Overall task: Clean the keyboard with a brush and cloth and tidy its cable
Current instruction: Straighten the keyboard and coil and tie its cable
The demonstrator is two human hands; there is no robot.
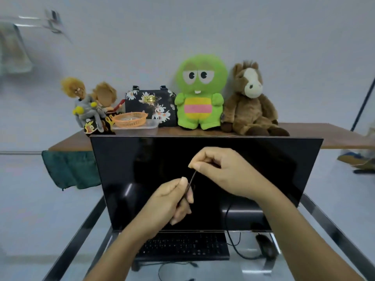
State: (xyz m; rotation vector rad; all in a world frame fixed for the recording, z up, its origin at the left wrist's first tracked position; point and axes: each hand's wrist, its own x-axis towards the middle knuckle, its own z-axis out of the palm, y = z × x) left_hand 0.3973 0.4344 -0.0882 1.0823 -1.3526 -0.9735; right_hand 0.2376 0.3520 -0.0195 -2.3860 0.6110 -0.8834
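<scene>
I have both hands raised in front of the dark monitor, working a thin dark cable stretched taut between them. My left hand is curled around its lower part, thumb pressed along it, while my right hand pinches the upper end between thumb and forefinger. I cannot tell whether this strand is the keyboard's own lead or a tie meant for it; it is too thin and dark against the screen. The keyboard lies flat on the glass desk below my wrists, just in front of the monitor's foot, with a mouse to its right. A loose lead loops between the two, and it is not bundled. I judge that I am in the cable-tidying part, with the winding or tying not yet finished. I see no brush anywhere, and the only cloth-like thing is a teal fabric hanging from the shelf at the left, so I cannot say whether the brushing and wiping are already done or remain.
</scene>
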